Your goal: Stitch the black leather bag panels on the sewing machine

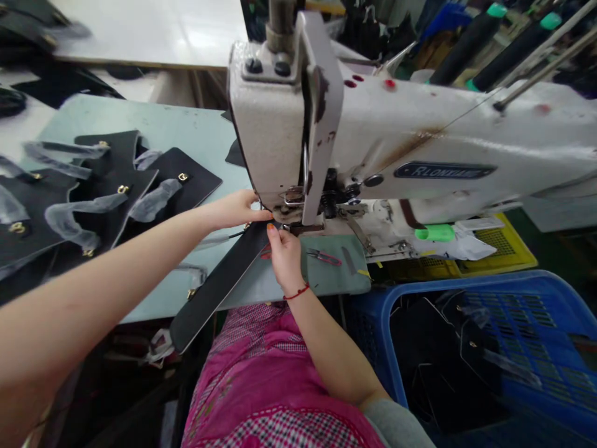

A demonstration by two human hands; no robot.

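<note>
A long black strip (219,289), leather-like with a pale edge, runs from under the head of a white sewing machine (270,124) down past the table's front edge. My right hand (285,254), a red bracelet at its wrist, grips the strip near the needle area with the thumb on top. My left hand (236,210) lies on the far side by the presser foot, its thumb pointing toward the needle and its other fingers partly hidden behind the machine head. Red-handled thread snips (324,256) rest on the table right of my right hand.
Black panels (175,171) with gold hardware and plastic-wrapped handles cover the left of the pale green table (177,124). A blue basket (396,298) holding black pieces stands at the lower right. Behind it is a yellow crate (515,249). Black thread cones (457,46) stand behind the machine.
</note>
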